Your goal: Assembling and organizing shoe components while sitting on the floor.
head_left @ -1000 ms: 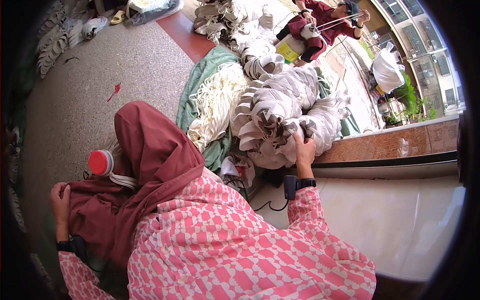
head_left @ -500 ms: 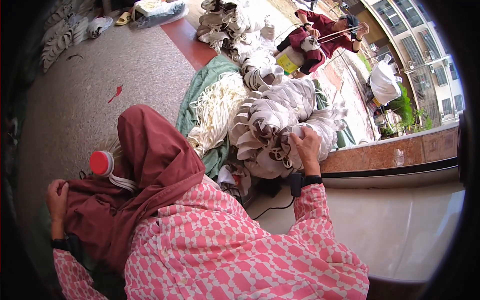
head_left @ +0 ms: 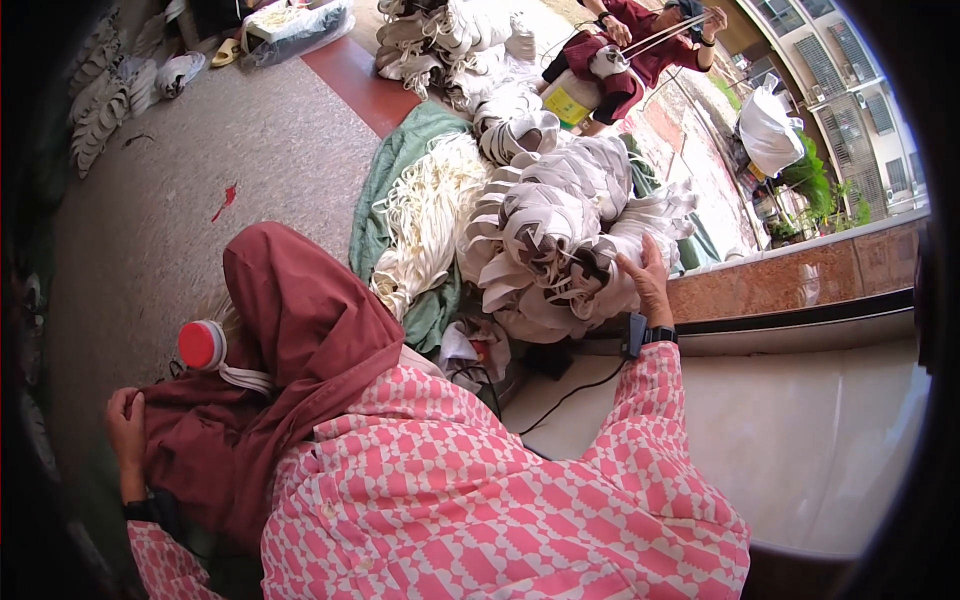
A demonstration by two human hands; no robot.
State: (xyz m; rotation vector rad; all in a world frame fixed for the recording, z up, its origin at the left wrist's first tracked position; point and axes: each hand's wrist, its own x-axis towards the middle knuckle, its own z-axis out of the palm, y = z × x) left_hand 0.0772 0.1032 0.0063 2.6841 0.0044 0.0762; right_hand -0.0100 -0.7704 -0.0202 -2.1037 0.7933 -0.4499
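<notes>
My right hand (head_left: 645, 283) reaches out to a big heap of white bundled straps (head_left: 560, 235) and rests on the heap's right side, fingers gripping a bundle. At the lower left my left hand (head_left: 127, 428) clutches the edge of a maroon cloth (head_left: 290, 340) draped over my lap. A red round cap (head_left: 201, 344) with a white band lies beside the cloth. My sleeves are pink and white patterned. A dark band with a cable sits on my right wrist (head_left: 640, 335).
Loose white cords lie on a green sheet (head_left: 400, 180). More white bundles (head_left: 440, 40) are stacked farther back. Another person in maroon (head_left: 640, 45) sits at the top, pulling a strap. A brown stone ledge (head_left: 800, 275) and a pale slab (head_left: 800, 440) run on the right.
My right hand has shifted along the right side of the white heap and taken hold of a bundle. The view has tilted slightly. My left hand stays on the maroon cloth.
</notes>
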